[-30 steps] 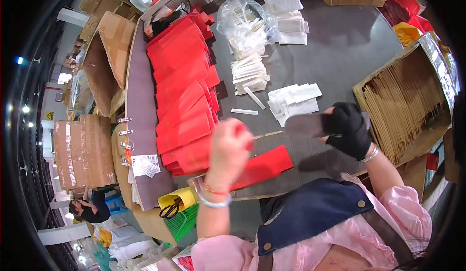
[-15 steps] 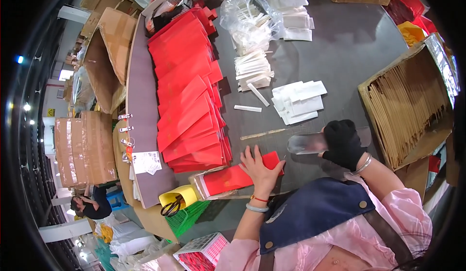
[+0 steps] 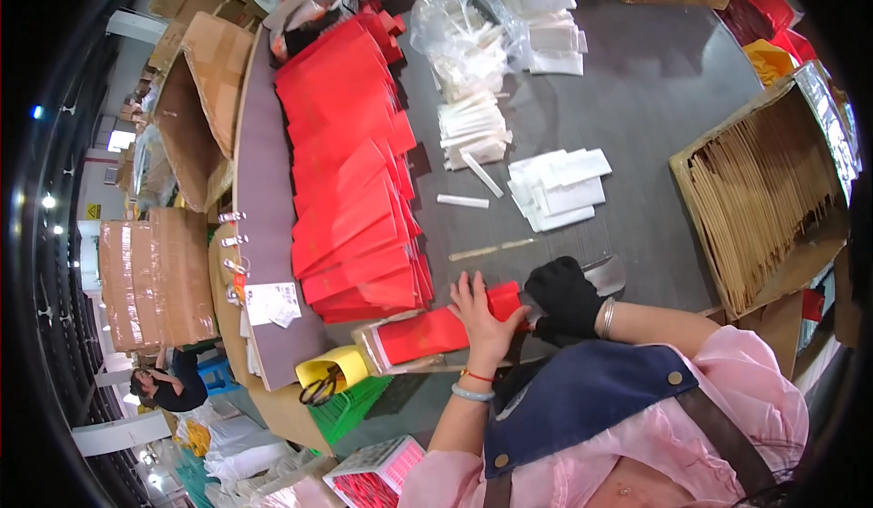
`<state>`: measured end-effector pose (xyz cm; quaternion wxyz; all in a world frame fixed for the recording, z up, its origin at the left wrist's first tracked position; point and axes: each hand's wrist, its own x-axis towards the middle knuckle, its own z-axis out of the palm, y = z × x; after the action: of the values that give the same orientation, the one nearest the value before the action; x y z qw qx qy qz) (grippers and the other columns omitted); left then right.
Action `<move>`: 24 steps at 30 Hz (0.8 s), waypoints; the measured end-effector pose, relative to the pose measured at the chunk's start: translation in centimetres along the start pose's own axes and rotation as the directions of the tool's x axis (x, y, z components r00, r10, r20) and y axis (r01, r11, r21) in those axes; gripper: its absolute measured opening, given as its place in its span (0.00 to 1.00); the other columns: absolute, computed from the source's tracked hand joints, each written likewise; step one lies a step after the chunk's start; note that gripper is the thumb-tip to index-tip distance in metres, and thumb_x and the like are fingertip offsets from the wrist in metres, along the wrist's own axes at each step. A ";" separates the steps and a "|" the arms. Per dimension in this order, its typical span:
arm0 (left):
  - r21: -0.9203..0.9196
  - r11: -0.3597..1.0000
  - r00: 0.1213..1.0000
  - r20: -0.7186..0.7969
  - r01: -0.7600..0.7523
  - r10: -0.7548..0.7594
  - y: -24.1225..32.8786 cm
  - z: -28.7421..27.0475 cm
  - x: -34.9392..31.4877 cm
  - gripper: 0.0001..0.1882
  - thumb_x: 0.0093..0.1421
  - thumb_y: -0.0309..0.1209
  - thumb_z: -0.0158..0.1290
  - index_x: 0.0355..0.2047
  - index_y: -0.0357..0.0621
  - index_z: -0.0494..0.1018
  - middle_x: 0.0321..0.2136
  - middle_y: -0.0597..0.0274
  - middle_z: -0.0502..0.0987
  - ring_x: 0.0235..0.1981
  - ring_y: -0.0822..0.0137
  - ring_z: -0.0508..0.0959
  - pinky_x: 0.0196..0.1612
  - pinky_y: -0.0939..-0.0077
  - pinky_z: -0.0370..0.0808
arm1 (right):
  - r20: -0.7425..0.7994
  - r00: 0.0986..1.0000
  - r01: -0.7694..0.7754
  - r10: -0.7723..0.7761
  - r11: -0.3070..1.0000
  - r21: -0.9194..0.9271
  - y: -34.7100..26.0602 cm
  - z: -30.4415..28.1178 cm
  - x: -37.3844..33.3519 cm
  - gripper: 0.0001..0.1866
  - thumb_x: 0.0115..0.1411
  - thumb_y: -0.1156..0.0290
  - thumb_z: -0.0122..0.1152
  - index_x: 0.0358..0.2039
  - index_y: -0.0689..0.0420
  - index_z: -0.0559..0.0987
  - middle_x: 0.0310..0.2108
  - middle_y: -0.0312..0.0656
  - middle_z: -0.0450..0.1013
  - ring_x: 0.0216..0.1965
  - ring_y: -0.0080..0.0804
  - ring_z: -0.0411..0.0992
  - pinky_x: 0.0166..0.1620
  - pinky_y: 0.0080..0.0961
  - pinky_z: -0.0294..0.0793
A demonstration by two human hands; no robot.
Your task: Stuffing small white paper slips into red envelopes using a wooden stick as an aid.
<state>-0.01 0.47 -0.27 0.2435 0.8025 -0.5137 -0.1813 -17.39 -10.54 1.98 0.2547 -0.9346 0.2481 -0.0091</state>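
Observation:
My bare left hand lies with fingers spread on a red envelope at the table's near edge, pressing on its right part. Close beside it is my right hand, in a black fingerless glove and curled. A clear, flat plastic piece sticks out to the right from under the gloved hand; its other end is hidden by that hand. The right fingertips are near the red envelope's right end, and whether they touch it I cannot tell.
Overlapping red envelopes line the left side. White paper packets and a clear bag of white sticks lie farther off. At right stands a carton of brown cardboard pieces. Scissors sit in a yellow holder.
My right hand has moved left and nearer, to the red envelope's right end, and the clear plastic piece has shifted along with it. My left hand has stayed almost in place.

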 end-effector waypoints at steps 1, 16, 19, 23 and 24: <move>0.002 1.000 1.000 -0.009 -0.015 0.015 -0.4 -0.1 1.4 0.47 0.46 0.49 0.67 0.61 0.40 0.61 0.63 0.46 0.56 0.66 0.40 0.50 0.65 0.37 0.44 | -0.125 0.991 0.055 -0.052 0.998 0.026 -0.1 -0.2 0.2 0.36 0.41 0.45 0.70 0.47 0.55 0.74 0.45 0.49 0.70 0.49 0.48 0.67 0.54 0.44 0.61; 0.208 0.912 0.935 0.090 -0.354 0.343 -1.1 -2.2 14.2 0.06 0.54 0.27 0.58 0.30 0.45 0.72 0.30 0.59 0.75 0.34 0.52 0.74 0.36 0.57 0.69 | -0.620 0.381 -0.748 0.686 0.623 0.230 18.8 -6.0 -23.8 0.14 0.53 0.74 0.64 0.41 0.62 0.77 0.39 0.51 0.75 0.41 0.49 0.74 0.46 0.35 0.73; 0.016 0.906 0.906 0.004 -0.423 0.423 1.6 -1.5 13.7 0.07 0.54 0.23 0.57 0.33 0.42 0.72 0.28 0.55 0.75 0.31 0.54 0.75 0.36 0.61 0.72 | -0.586 0.415 -0.744 0.696 0.630 0.223 19.4 -5.3 -24.7 0.13 0.54 0.73 0.62 0.40 0.63 0.78 0.39 0.52 0.75 0.42 0.51 0.74 0.45 0.36 0.73; -0.188 0.841 0.862 -0.081 -0.507 0.501 9.5 1.2 15.3 0.07 0.54 0.23 0.58 0.34 0.39 0.72 0.29 0.55 0.75 0.32 0.54 0.75 0.37 0.62 0.73 | -0.573 0.354 -0.782 0.739 0.570 0.251 19.7 -4.9 -24.5 0.14 0.55 0.72 0.61 0.42 0.62 0.77 0.39 0.53 0.74 0.42 0.52 0.73 0.44 0.38 0.73; -0.170 0.833 0.850 -0.074 -0.526 0.521 10.2 2.2 16.1 0.08 0.54 0.24 0.59 0.33 0.40 0.72 0.31 0.55 0.75 0.34 0.54 0.75 0.39 0.61 0.72 | -0.583 0.353 -0.784 0.732 0.572 0.243 19.6 -4.7 -24.1 0.14 0.56 0.72 0.61 0.43 0.62 0.77 0.39 0.53 0.74 0.42 0.52 0.73 0.44 0.38 0.72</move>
<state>-2.22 -18.30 3.16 0.3630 0.6076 -0.6915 -0.1444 -48.15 -16.14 -0.68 0.0946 -0.6603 0.7200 -0.1915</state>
